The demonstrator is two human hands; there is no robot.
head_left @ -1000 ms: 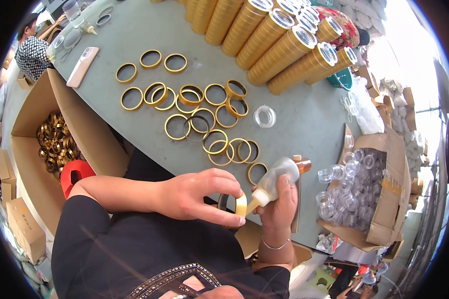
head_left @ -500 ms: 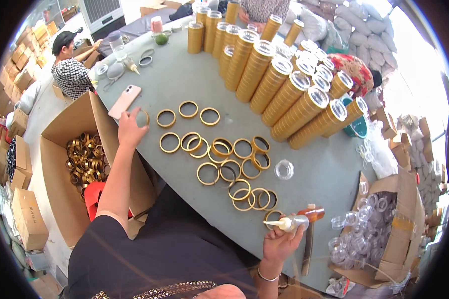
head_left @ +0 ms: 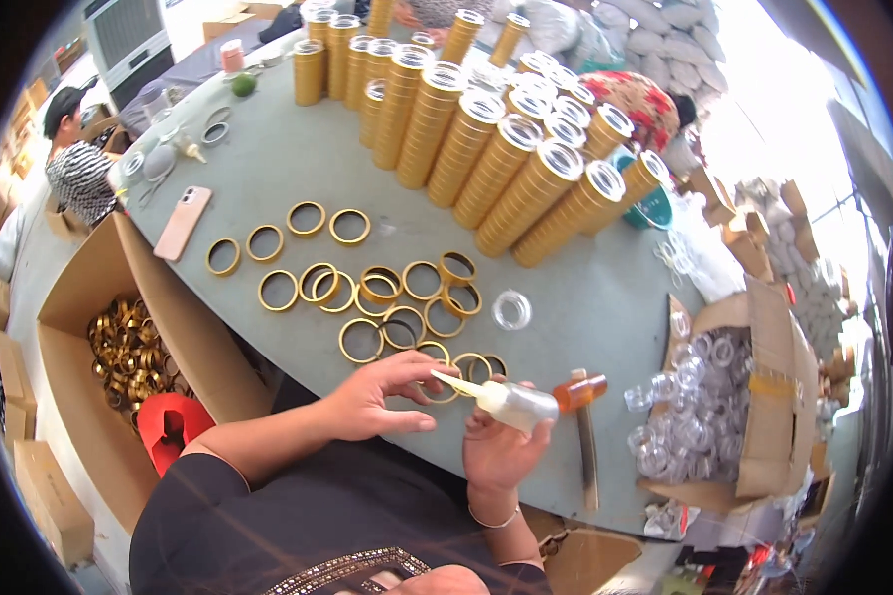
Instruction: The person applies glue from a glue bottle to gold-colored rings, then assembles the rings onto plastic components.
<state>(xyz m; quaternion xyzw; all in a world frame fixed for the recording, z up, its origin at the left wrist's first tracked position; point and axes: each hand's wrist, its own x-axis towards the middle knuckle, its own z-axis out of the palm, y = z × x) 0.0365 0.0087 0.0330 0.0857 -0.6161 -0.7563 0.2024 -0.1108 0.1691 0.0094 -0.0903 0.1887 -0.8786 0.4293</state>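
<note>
In my right hand (head_left: 506,451) is a small squeeze bottle (head_left: 521,406) with a clear body and a long pale nozzle, tilted to point up and left. My left hand (head_left: 382,397) is beside the nozzle tip, fingers and thumb apart, with nothing visible between them. Under and beyond its fingertips lie several gold rings (head_left: 361,340), some overlapping, and the hand partly hides the nearest ones. Farther off is a loose row of gold rings, with one ring (head_left: 222,257) at its left end. A clear plastic ring (head_left: 511,310) lies apart to their right.
Tall stacks of gold rings (head_left: 449,149) with clear tops stand at the back. Right of my hand lies a hammer (head_left: 589,456) with an amber head. A carton of clear rings (head_left: 784,397) stands right, a carton of gold rings (head_left: 74,347) left. A pink phone (head_left: 184,223) lies near the left edge.
My left hand has left the ring near the phone and come right and nearer, beside the nozzle. The bottle has risen slightly, still in my right hand. The whole view has shifted.
</note>
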